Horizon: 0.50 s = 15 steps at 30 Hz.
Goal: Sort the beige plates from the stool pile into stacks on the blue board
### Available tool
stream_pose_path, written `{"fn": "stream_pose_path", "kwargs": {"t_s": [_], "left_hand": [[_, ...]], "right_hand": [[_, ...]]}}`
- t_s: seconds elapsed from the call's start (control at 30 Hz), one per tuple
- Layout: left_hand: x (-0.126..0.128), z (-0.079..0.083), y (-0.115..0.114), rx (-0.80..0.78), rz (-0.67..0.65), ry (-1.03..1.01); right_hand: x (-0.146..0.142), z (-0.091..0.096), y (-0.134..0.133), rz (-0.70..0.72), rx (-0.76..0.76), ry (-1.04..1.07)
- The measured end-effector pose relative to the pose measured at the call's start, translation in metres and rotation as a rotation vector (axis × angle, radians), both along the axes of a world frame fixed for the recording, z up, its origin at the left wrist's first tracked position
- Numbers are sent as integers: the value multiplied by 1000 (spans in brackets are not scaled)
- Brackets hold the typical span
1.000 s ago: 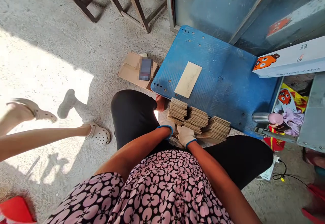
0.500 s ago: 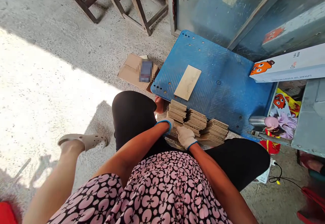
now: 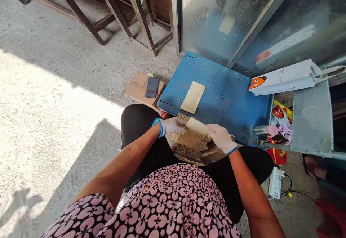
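Note:
A thin, pale wooden board [image 3: 194,133] is held tilted above my lap, between my two gloved hands. My left hand [image 3: 171,125], in a white glove with a blue cuff, pinches its left edge. The upper right corner is gripped by my right hand [image 3: 220,137], gloved the same way. Stacks of similar boards [image 3: 215,153] stand on edge just below and are partly hidden by the held board and my hands. Beyond them, one more pale board [image 3: 193,97] lies flat on the blue plastic platform [image 3: 211,83].
A cardboard box [image 3: 135,88] with a blurred dark object on it stands left of the platform. At the right are a white paper bag [image 3: 283,79], a metal cup [image 3: 261,130] and a power strip [image 3: 275,183]. Wooden trestles [image 3: 140,18] and glass panels [image 3: 208,25] stand behind.
My hands, close together at the stacks before, have risen and spread apart. A single board is now up between them, turned with its flat face showing. The view has shifted slightly.

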<state>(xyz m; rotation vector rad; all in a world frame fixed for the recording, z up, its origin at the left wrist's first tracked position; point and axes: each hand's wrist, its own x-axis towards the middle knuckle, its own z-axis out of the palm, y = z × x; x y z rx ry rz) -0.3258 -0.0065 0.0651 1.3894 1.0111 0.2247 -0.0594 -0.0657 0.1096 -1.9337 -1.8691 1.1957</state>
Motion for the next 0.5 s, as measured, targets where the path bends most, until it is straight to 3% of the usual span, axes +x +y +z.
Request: {"fn": "stream_pose_path", "kwargs": {"t_s": [0.1,0.27,0.37,0.5], "left_hand": [[20,2,-6,-59,61,-121],[51,6,-4,-122,399,-236],[64,-1,0,-228,576,-291],[71,-20,8,-348,777,-375]], "right_hand": [[24,21,15,-140,-39,221],[32,31,39,-474,-7,581],[15,15,41,-695,61,710],[-18,-25,28,-713,41,615]]}}
